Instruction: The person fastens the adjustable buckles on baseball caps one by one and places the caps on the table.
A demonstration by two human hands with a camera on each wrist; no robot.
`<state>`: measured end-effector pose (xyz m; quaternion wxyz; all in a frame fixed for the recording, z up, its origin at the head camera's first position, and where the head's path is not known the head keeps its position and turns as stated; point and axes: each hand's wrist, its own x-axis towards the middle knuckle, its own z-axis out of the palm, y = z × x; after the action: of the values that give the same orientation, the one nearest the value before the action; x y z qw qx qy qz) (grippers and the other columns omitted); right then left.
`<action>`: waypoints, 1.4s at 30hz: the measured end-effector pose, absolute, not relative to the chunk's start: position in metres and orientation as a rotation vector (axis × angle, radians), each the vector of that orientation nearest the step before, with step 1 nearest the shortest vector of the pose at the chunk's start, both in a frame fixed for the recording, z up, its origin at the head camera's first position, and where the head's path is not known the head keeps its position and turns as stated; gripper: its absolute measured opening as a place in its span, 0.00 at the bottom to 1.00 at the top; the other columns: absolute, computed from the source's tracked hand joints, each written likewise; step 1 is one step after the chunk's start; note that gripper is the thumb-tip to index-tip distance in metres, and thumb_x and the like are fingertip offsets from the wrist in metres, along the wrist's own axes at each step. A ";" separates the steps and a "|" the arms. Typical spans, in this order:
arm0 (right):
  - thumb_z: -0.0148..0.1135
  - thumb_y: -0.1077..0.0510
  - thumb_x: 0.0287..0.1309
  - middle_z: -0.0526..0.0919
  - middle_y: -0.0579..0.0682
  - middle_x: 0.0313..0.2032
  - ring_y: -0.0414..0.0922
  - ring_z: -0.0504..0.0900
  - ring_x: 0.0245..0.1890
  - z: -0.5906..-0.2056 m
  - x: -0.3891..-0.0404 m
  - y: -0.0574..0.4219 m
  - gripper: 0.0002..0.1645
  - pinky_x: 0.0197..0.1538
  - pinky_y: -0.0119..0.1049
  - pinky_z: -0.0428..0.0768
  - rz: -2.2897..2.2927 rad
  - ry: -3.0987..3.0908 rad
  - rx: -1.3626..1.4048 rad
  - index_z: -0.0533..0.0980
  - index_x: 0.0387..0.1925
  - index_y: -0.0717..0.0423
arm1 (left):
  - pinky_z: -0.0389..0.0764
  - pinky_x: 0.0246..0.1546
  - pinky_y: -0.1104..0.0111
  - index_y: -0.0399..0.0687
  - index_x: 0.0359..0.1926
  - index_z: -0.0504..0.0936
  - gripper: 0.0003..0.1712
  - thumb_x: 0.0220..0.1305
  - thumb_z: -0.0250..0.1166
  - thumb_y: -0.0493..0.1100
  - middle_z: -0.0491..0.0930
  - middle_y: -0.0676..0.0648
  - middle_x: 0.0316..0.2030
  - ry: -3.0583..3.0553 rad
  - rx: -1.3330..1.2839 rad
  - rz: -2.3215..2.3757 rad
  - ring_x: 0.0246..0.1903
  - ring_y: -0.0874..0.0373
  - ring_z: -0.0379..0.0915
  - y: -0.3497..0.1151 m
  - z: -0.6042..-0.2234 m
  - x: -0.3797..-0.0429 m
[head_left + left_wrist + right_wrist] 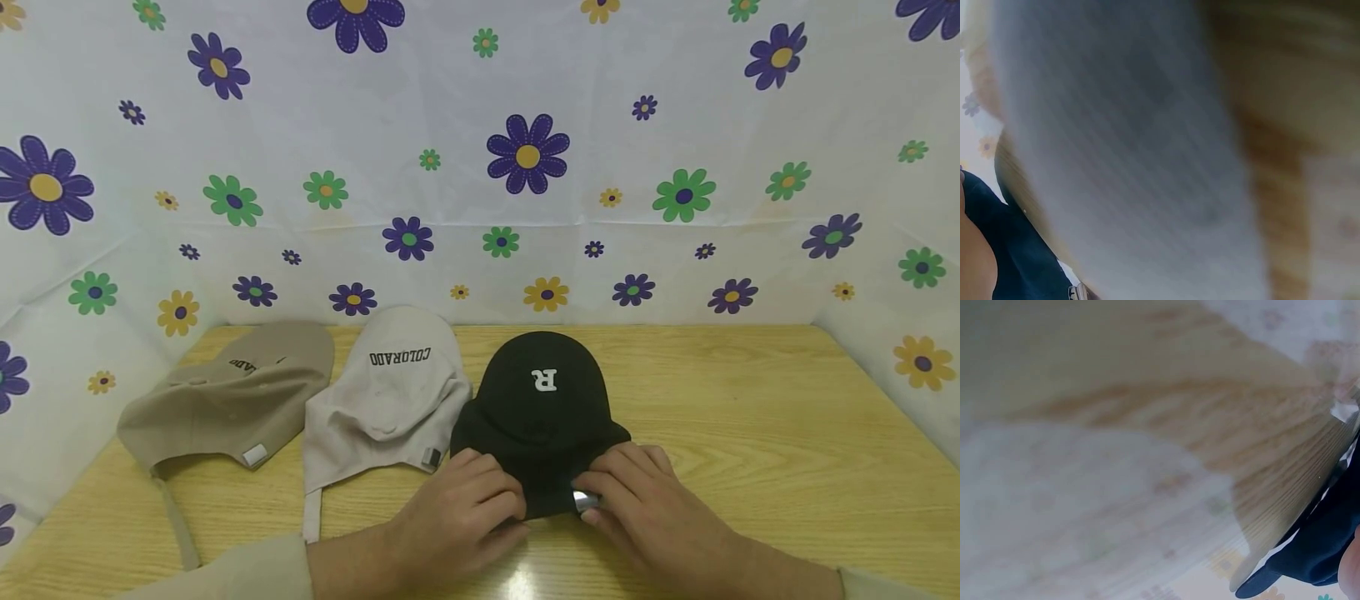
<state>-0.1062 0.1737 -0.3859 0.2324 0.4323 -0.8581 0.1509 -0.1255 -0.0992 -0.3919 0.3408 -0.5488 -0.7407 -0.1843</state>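
Black cap (546, 417) is the reference: its rounded far end sits just short of the table's back edge, where the flowered cloth (420, 83) rises. Right of the cap, bare tabletop (750, 400) runs out to the slanted side edge, so the widest room is on that side. Left of it is tight: light grey cap (382, 396) is right alongside, touching or nearly so, and tan cap (225, 400) lies beyond that one, toward the left edge, its strap (178, 525) trailing toward the person. A strip of wood also shows on the near side of the black cap, between the forearms. Black cap is at the fingertips of both hands, on their far side, near edge toward the person. Left hand (468, 510): fingers curled, gripping the near-left edge. Right hand (645, 504): thumb and fingers pinching the near-right edge at the shiny buckle (585, 500). Hands are apart, a short stretch of black fabric between. Wrist views are mostly blur; dark fabric at their margins is probably the same cap.
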 end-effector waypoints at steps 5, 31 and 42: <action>0.51 0.45 0.73 0.76 0.38 0.45 0.38 0.71 0.47 -0.386 -0.107 0.173 0.15 0.50 0.31 0.59 0.432 -2.321 1.200 0.78 0.47 0.48 | 0.69 0.38 0.72 0.53 0.30 0.81 0.12 0.48 0.77 0.44 0.81 0.57 0.32 -1.919 -1.410 -0.478 0.32 0.63 0.72 -0.099 -0.392 -0.125; 0.48 0.45 0.74 0.76 0.39 0.45 0.39 0.71 0.47 -0.388 -0.106 0.170 0.17 0.50 0.32 0.60 0.442 -2.275 1.201 0.78 0.46 0.49 | 0.70 0.38 0.72 0.53 0.27 0.80 0.10 0.47 0.75 0.42 0.81 0.57 0.28 -1.881 -1.403 -0.483 0.31 0.62 0.73 -0.097 -0.391 -0.125; 0.45 0.44 0.75 0.76 0.39 0.44 0.39 0.71 0.46 -0.389 -0.105 0.164 0.19 0.49 0.34 0.61 0.431 -2.239 1.202 0.78 0.46 0.49 | 0.71 0.41 0.71 0.53 0.34 0.82 0.14 0.47 0.78 0.47 0.81 0.57 0.33 -1.923 -1.382 -0.470 0.35 0.62 0.74 -0.097 -0.391 -0.123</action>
<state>-0.1051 0.1643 -0.3886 0.2782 0.4480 -0.8344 0.1605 -0.1228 -0.0968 -0.3915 0.3556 -0.5350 -0.7445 -0.1819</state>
